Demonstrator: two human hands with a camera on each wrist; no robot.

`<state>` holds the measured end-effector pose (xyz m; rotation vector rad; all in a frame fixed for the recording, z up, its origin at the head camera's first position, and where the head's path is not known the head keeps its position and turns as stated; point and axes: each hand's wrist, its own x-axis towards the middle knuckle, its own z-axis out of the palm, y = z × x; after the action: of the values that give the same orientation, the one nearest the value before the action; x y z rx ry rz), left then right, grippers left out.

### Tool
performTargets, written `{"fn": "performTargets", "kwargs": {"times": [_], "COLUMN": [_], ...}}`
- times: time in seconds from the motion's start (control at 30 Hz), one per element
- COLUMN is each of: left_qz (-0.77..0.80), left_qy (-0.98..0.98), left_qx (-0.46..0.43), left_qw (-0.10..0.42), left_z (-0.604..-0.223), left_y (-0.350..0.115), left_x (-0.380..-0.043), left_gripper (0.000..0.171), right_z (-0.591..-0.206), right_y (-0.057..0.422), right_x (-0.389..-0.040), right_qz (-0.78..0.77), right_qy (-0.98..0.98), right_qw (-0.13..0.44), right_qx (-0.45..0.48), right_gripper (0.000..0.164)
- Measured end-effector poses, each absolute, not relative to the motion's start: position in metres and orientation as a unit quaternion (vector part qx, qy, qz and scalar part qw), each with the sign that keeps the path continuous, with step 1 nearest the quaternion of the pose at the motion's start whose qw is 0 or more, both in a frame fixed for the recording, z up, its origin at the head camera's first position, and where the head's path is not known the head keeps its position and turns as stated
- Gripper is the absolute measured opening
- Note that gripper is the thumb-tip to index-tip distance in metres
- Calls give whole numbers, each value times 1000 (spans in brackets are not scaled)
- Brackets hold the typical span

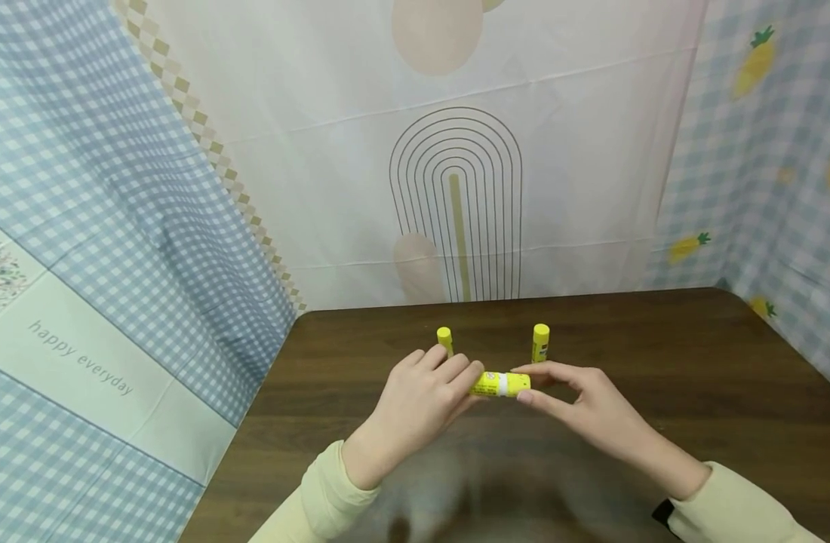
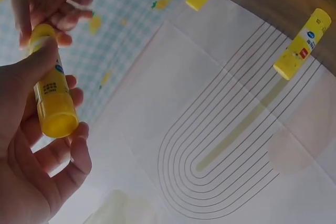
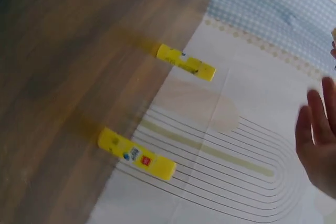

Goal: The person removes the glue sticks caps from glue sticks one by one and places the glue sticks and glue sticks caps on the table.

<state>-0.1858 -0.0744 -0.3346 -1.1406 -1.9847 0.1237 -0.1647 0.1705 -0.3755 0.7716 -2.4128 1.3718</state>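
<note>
A yellow glue stick [image 1: 486, 385] lies crosswise between the two hands, a white band showing between its body and its yellow cap [image 1: 519, 385]. My left hand [image 1: 422, 391] grips the body, thumb along one side and fingers curled beneath, as the left wrist view shows. At the other end, the thumb and forefinger of my right hand [image 1: 594, 407] pinch the cap. That hand's other fingers [image 3: 318, 121] extend loosely in the right wrist view. Two more yellow glue sticks stand upright behind the hands, one on the left [image 1: 445, 339] and one on the right [image 1: 540, 343].
The dark wooden table [image 1: 347, 354] has rounded back corners. Behind it hangs a pale curtain [image 1: 320, 166] with an arch pattern. Blue checked cloth [image 1: 150, 188] covers the left side, and a pineapple-print cloth [image 1: 748, 173] the right.
</note>
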Motion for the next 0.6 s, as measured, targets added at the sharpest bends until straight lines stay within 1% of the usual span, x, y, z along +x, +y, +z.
{"fn": "performTargets", "kwargs": {"times": [0.03,0.1,0.17,0.23,0.3,0.4,0.5,0.6], "left_qz": [52,56,57,57,56,57,52,35], "left_qy": [-786,-779,-774,-768,-766,-768,-780,-795], "left_qx": [-453,-454,-457,-461,-462,-461,-458,-455], "left_qw": [418,428,435,441,444,441,424,400], "left_z": [-335,-334,-332,-329,-325,-323,-329,-335], "left_y": [-74,-74,-74,-74,-73,-73,-74,-76], "left_x": [-186,-185,-184,-181,-179,-178,-181,-184], "left_gripper": [28,29,29,30,31,32,34,35], "right_z": [-375,-374,-373,-373,-373,-374,-375,-372], "right_y": [171,171,171,171,170,169,168,165], "right_x": [-164,-164,-164,-163,-162,-161,-160,-159], "right_qz": [489,518,538,543,543,531,501,464], "right_qy": [-834,-828,-818,-813,-811,-811,-813,-806], "right_qw": [91,32,2,1,17,60,118,187], "right_qx": [239,210,204,208,217,238,271,318], "right_gripper": [26,22,22,22,23,24,28,37]}}
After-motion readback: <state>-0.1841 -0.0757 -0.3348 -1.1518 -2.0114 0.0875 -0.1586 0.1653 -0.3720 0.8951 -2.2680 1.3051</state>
